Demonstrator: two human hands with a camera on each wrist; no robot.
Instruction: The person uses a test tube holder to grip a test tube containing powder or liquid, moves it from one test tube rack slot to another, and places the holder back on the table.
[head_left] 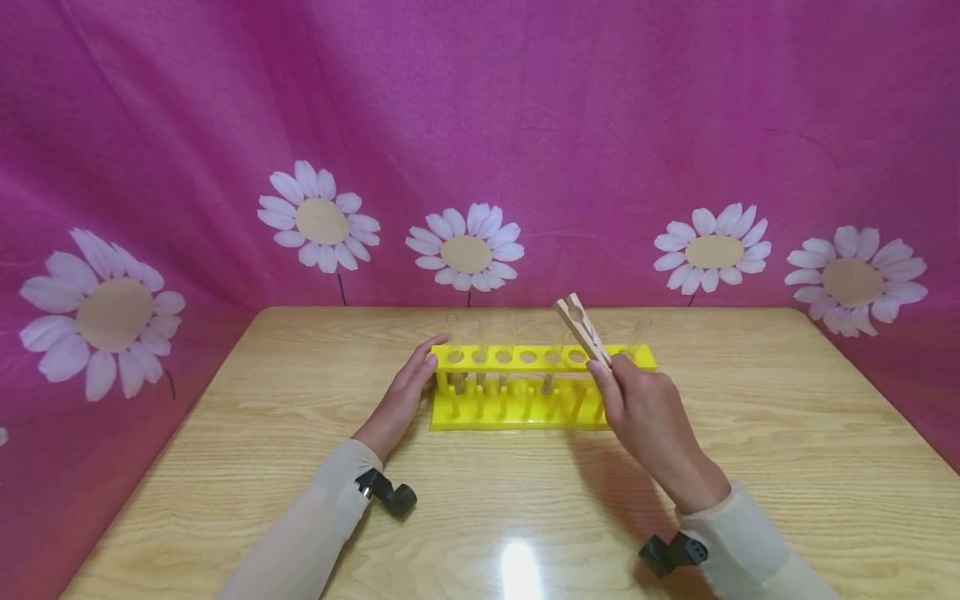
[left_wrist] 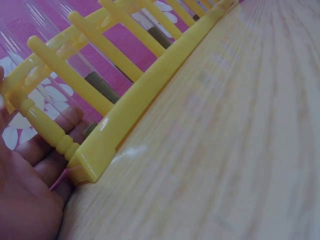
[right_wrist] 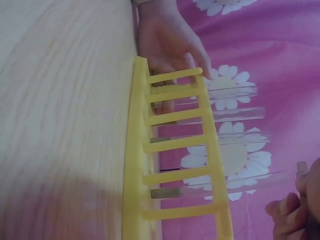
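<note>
A yellow test tube rack stands upright on the wooden table. Several clear test tubes sit in its holes, and brownish-grey matter shows at the bottom of some. My left hand grips the rack's left end, thumb in front and fingers behind the end post. Above the rack's right part, my right hand holds a wooden test tube holder by its lower end, its jaws pointing up and left. No tube is seen between those jaws. The right hand hides some of the rack's right end.
A pink cloth printed with white flowers hangs behind and beside the table. A row of yellow pegs rises along the front of the rack's base. Small black cameras are strapped to both sleeves.
</note>
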